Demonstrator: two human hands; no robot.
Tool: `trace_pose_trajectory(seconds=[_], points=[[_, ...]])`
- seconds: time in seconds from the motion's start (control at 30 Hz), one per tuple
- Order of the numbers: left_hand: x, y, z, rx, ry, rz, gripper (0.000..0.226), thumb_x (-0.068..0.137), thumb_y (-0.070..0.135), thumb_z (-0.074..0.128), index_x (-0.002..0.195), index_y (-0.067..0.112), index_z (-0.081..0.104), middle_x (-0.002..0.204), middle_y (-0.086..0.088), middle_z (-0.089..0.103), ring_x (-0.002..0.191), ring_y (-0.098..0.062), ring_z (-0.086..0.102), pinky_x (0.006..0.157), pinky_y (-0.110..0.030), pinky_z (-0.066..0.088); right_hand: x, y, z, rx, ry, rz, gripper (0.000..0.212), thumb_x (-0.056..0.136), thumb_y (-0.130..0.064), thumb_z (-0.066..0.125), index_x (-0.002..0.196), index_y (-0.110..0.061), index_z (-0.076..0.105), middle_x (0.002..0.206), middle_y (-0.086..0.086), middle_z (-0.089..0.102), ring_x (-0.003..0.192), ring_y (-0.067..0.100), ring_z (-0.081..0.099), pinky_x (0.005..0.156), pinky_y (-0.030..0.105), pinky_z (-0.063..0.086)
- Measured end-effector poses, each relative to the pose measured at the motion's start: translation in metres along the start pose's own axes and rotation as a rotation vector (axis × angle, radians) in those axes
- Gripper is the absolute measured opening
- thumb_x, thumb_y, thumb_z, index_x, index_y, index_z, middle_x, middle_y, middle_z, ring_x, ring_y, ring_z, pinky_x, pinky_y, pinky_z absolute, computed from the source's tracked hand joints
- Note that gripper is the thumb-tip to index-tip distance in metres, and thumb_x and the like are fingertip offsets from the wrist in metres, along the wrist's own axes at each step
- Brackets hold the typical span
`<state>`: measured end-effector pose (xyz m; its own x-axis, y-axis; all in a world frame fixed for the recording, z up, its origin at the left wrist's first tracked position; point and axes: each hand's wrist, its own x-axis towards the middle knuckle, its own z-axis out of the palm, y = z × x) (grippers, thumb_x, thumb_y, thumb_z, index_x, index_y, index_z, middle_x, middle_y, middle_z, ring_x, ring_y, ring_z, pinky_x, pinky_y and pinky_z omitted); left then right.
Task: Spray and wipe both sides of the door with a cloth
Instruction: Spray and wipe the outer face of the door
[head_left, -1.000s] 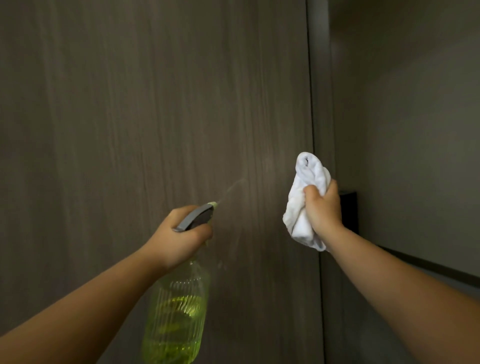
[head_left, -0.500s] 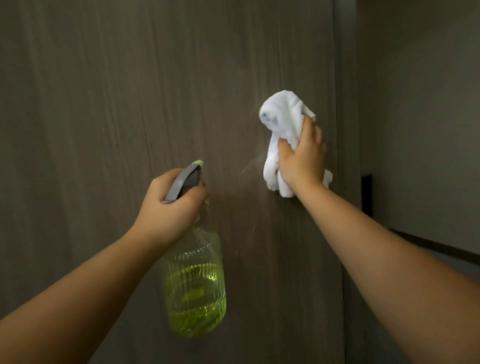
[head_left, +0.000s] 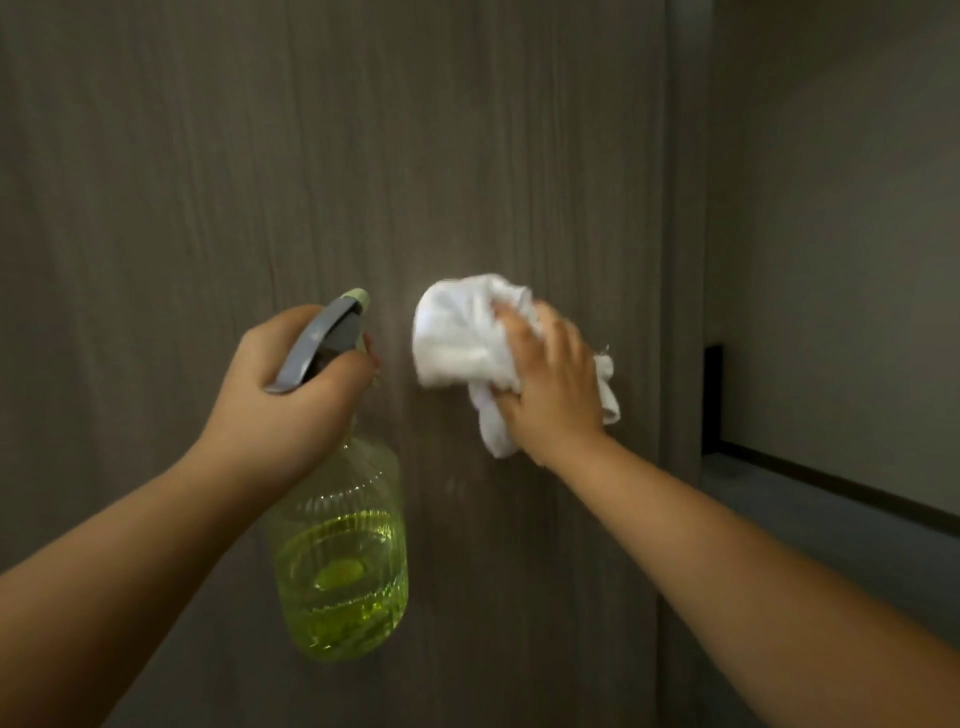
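We stood close before the door (head_left: 208, 182), a dark grey-brown surface with a fine vertical wood grain that filled most of our view. Our left hand (head_left: 280, 395) gripped the spray bottle (head_left: 340, 561) at its neck, with the fingers curled round it and the grey trigger head (head_left: 319, 340) coming out above the hand. The pale green nozzle (head_left: 358, 299) pointed up and towards the door. The bottle was of clear, ribbed, yellow-green plastic and hung down below the hand, just in front of the door; the yellow-green liquid filled about the lower half of it.

Our right hand (head_left: 550, 384) pressed the white cloth (head_left: 462, 332) against the door, to the right of the bottle and about at the same height as the trigger head. The fingers lay spread and nearly straight over the crumpled cloth, and the cloth came out to the left of the hand, below it and a little at its right side. Whether the thumb pinched a fold of the cloth we could not tell. The cloth looked a little blurred.

At the right of the door ran its vertical edge (head_left: 680, 260), and beyond it we saw a plain light wall (head_left: 831, 234) with a dark baseboard (head_left: 831, 483) and a grey floor (head_left: 831, 535) under it.
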<state>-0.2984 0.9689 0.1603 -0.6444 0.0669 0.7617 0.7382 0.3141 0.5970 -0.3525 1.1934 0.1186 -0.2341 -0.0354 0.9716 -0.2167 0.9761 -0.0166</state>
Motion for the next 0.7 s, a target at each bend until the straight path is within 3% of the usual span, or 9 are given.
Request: trace_pose_trajectory(seconds=[0.13, 0.3, 0.4, 0.5, 0.57, 0.63, 0.7], points=[[-0.007, 0.01, 0.003, -0.073, -0.005, 0.006, 0.014, 0.074, 0.032, 0.065, 0.088, 0.036, 0.066, 0.084, 0.006, 0.069, 0.085, -0.024, 0.068, 0.074, -0.047, 0.056, 0.047, 0.027, -0.011, 0.189, 0.066, 0.333, 0.061, 0.083, -0.025, 0.059, 0.14, -0.014, 0.04, 0.139, 0.021, 0.042, 0.122, 0.042, 0.045, 0.101, 0.049, 0.038], [-0.013, 0.014, 0.006, -0.096, -0.008, 0.029, 0.014, 0.071, 0.029, 0.061, 0.079, 0.04, 0.061, 0.081, 0.007, 0.066, 0.088, -0.028, 0.067, 0.078, -0.048, 0.054, 0.081, 0.003, -0.014, 0.215, 0.196, 0.612, 0.055, 0.091, -0.026, 0.056, 0.141, -0.019, 0.036, 0.141, 0.01, 0.041, 0.125, 0.029, 0.045, 0.102, 0.043, 0.04], [-0.014, 0.01, 0.006, -0.105, 0.011, 0.028, 0.016, 0.072, 0.028, 0.062, 0.081, 0.042, 0.061, 0.084, 0.004, 0.068, 0.091, -0.028, 0.068, 0.08, -0.049, 0.055, 0.053, -0.022, -0.003, 0.153, 0.141, 0.434, 0.059, 0.085, -0.03, 0.054, 0.14, -0.014, 0.041, 0.139, 0.017, 0.043, 0.12, 0.039, 0.046, 0.099, 0.049, 0.039], [-0.012, 0.004, 0.009, -0.085, 0.015, 0.049, 0.017, 0.079, 0.012, 0.062, 0.074, 0.029, 0.061, 0.079, -0.015, 0.063, 0.073, -0.021, 0.063, 0.072, -0.053, 0.053, 0.011, -0.039, 0.006, 0.092, 0.106, 0.219, 0.062, 0.078, -0.041, 0.046, 0.135, -0.019, 0.04, 0.131, 0.021, 0.05, 0.109, 0.043, 0.051, 0.091, 0.051, 0.043], [-0.008, -0.002, 0.012, -0.06, 0.011, 0.029, 0.02, 0.08, 0.004, 0.062, 0.071, 0.021, 0.062, 0.071, -0.014, 0.06, 0.063, -0.016, 0.057, 0.06, -0.049, 0.051, -0.009, -0.041, 0.003, 0.108, -0.003, 0.125, 0.058, 0.082, -0.039, 0.05, 0.135, -0.025, 0.032, 0.134, 0.016, 0.047, 0.114, 0.037, 0.048, 0.094, 0.048, 0.041], [-0.009, -0.006, 0.014, -0.056, -0.023, 0.023, 0.025, 0.077, 0.007, 0.067, 0.065, 0.029, 0.064, 0.063, -0.001, 0.06, 0.061, -0.019, 0.059, 0.054, -0.041, 0.049, -0.013, -0.031, -0.012, 0.351, -0.151, 0.129, 0.053, 0.087, -0.03, 0.054, 0.137, -0.024, 0.037, 0.136, 0.008, 0.046, 0.12, 0.028, 0.046, 0.102, 0.042, 0.038], [-0.014, -0.005, 0.016, -0.053, -0.108, 0.054, 0.009, 0.071, 0.018, 0.068, 0.068, 0.026, 0.065, 0.069, -0.009, 0.064, 0.067, -0.035, 0.063, 0.053, -0.043, 0.049, -0.007, -0.017, -0.028, 0.7, -0.119, 0.285, 0.043, 0.087, -0.02, 0.054, 0.129, -0.023, 0.048, 0.128, 0.003, 0.054, 0.116, 0.016, 0.053, 0.099, 0.035, 0.046]])
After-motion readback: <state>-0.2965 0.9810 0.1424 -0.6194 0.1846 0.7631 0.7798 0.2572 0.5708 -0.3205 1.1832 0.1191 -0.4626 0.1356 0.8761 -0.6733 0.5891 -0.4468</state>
